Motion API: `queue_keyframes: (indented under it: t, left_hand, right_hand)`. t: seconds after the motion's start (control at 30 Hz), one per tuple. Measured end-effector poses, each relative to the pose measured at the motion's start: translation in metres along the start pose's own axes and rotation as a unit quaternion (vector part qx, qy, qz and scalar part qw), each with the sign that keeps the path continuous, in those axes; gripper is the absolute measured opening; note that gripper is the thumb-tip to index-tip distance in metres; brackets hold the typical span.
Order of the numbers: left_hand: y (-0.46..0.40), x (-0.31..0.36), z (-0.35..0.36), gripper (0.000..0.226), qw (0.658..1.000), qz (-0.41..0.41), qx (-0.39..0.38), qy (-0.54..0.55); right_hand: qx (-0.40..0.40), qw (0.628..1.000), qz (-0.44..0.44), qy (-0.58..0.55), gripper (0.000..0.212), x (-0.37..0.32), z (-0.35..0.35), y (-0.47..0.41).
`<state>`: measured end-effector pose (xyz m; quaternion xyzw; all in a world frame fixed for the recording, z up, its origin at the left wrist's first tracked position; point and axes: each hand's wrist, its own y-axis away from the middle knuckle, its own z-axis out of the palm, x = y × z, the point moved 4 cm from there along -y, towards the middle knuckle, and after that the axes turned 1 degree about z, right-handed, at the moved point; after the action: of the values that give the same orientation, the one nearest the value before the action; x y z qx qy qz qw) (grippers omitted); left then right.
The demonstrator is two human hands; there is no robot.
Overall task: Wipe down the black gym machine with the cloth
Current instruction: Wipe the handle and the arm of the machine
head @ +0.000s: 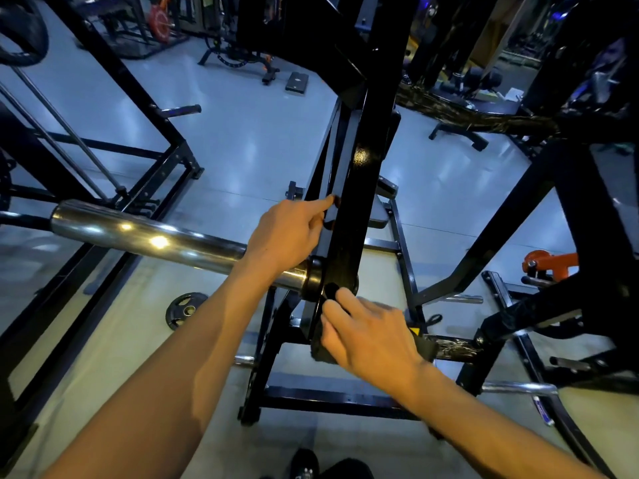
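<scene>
We have the cloth point(323, 344) under our right hand point(370, 340), pressed flat against the lower end of the machine's black arm point(359, 188), just below the hub where the chrome sleeve point(145, 236) meets it. Grip state: right fingers lie fairly straight over the cloth, pressing rather than pinching; a dark bunch of it pokes out past the fingertips near the hub. The thumb side is hidden, so we can't tell whether it is also clamped from below.

Left hand point(287, 236) steadies the arm higher up: fingers curled round its left edge, index laid along it.

Handling, as we judge it: the cloth is soft, light and limp, so it will bunch and slide under the palm. Best to keep it spread wide and drive it with a flat hand. The arm is stiff, glossy painted steel, so low friction and no give. It looks pivoted, so it could swing if pushed hard, which is why the left hold matters.

Relative position: cloth sits between right palm and steel, touching both, well below the left hand. Most of the arm above it looks not yet covered by this stroke.

A weight plate point(186, 310) lies on the floor beneath the sleeve.
</scene>
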<state>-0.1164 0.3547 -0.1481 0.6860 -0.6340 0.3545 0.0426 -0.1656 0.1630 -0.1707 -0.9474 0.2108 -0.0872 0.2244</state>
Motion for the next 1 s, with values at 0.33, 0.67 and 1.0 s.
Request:
queue_keyframes:
  t: [0.33, 0.67, 1.0]
  left_hand:
    - [-0.001, -0.005, 0.004, 0.045, 1.000, 0.015, 0.000, -0.021]
    - [-0.002, 0.002, 0.005, 0.041, 1.000, -0.007, 0.005, -0.019]
    - [-0.005, -0.002, 0.006, 0.046, 1.000, 0.022, 0.017, -0.013]
  right_hand:
    - [0.036, 0.994, 0.065, -0.082, 0.013, 0.003, 0.008, 0.007]
    - [0.118, 0.981, 0.128, -0.083, 0.024, 0.081, -0.013, -0.081]
    - [0.035, 0.985, 0.060, -0.156, 0.012, 0.024, 0.013, -0.003]
